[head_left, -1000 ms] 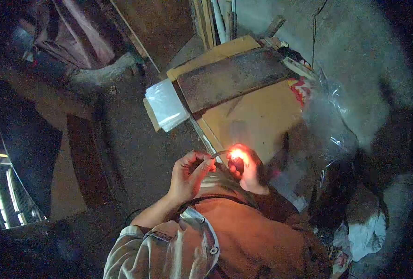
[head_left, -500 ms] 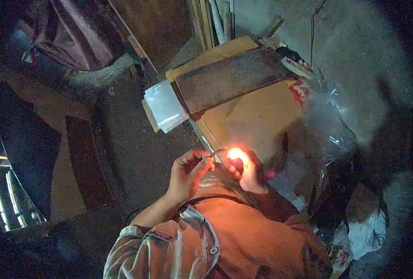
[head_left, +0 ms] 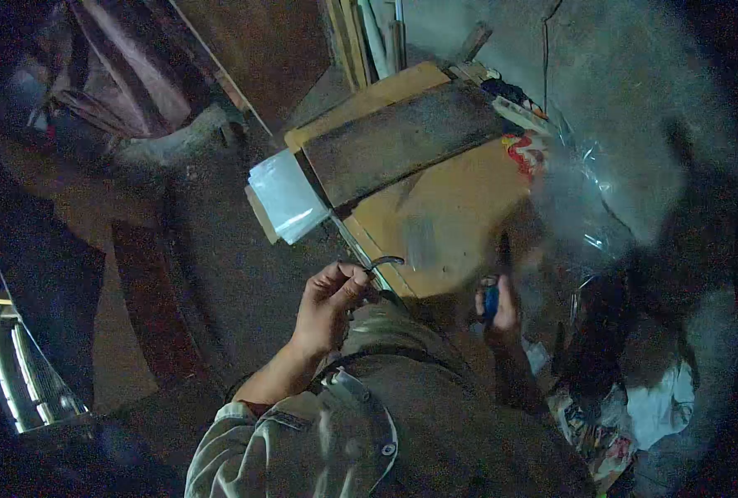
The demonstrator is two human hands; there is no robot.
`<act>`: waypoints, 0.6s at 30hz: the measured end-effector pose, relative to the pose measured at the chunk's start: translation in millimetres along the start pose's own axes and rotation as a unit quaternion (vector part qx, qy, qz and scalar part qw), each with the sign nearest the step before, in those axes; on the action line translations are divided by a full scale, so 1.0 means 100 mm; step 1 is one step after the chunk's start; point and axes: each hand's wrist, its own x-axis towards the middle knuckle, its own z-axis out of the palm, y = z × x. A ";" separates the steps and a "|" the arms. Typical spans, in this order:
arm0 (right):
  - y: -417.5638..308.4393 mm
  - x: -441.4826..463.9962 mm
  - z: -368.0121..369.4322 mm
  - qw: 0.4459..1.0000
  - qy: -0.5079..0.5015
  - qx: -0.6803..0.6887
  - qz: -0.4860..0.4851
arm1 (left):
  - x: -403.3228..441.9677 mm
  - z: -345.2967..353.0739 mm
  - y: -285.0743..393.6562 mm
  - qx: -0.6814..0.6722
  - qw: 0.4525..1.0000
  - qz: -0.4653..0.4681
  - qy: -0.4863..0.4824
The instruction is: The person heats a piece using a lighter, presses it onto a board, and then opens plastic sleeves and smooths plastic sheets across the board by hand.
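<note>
Left hand pinching a thin, dark strip — its free end curving before flat tan cardboard, right hand holding a small, oblong blue lighter — well apart from the strip

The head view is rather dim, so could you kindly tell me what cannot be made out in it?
All in the head view:
- Dark curved strip: its near end is hidden by the left hand; its material is too small to tell.
- Blue object: partly covered by the right hand's fingers; its exact kind is unclear.
- Right forearm: its outline is lost in shadow.
- Bright slatted opening: cut off by the left edge.
</note>
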 end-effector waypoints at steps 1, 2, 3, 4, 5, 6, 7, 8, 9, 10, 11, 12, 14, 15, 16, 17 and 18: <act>-0.02 -0.01 -0.14 0.999 0.021 0.008 -0.042 | 0.02 -0.01 0.00 -0.030 0.999 -0.011 -0.006; -0.06 -0.08 -0.26 0.981 0.054 -0.104 -0.153 | 0.02 -0.01 0.01 -0.028 1.000 -0.011 -0.007; -0.08 -0.13 -0.48 0.961 0.086 -0.170 -0.198 | 0.03 0.00 0.03 -0.071 0.996 -0.038 -0.026; -0.10 -0.18 -0.70 0.934 0.125 -0.235 -0.240 | 0.03 0.00 0.05 -0.113 0.990 -0.064 -0.045; -0.11 -0.21 -0.92 0.900 0.184 -0.291 -0.267 | 0.04 0.01 0.07 -0.112 0.991 -0.063 -0.047; -0.11 -0.21 -1.10 0.875 0.238 -0.320 -0.274 | 0.04 0.01 0.09 -0.127 0.987 -0.074 -0.058; -0.11 -0.20 -1.31 0.849 0.297 -0.342 -0.271 | 0.04 0.02 0.09 -0.143 0.984 -0.084 -0.068; -0.09 -0.20 -1.52 0.822 0.350 -0.362 -0.265 | 0.06 0.01 0.04 -0.170 0.979 -0.074 -0.087; -0.06 -0.20 -1.71 0.800 0.394 -0.380 -0.248 | 0.06 0.01 0.05 -0.169 0.979 -0.073 -0.088; -0.04 -0.22 -1.92 0.775 0.432 -0.401 -0.228 | 0.07 0.02 0.07 -0.186 0.973 -0.080 -0.108; 0.01 -0.24 -2.08 0.756 0.459 -0.418 -0.205 | 0.07 0.03 0.08 -0.203 0.967 -0.088 -0.127; 0.05 -0.28 -2.24 0.738 0.484 -0.435 -0.178 | 0.07 0.04 0.08 -0.224 0.960 -0.098 -0.137; 0.15 -0.33 -2.49 0.711 0.514 -0.463 -0.122 | 0.06 0.06 0.12 -0.230 0.956 -0.116 -0.138; 0.21 -0.36 -2.59 0.701 0.524 -0.475 -0.092 | 0.06 0.06 0.13 -0.238 0.952 -0.135 -0.138; 0.28 -0.40 -2.70 0.690 0.528 -0.491 -0.061 | 0.07 0.06 0.13 -0.233 0.950 -0.125 -0.165; 0.36 -0.45 -2.79 0.680 0.533 -0.503 -0.028 | 0.07 0.06 0.13 -0.232 0.950 -0.124 -0.165; 0.42 -0.50 -2.86 0.669 0.537 -0.515 0.005 | 0.07 0.06 0.14 -0.236 0.948 -0.121 -0.177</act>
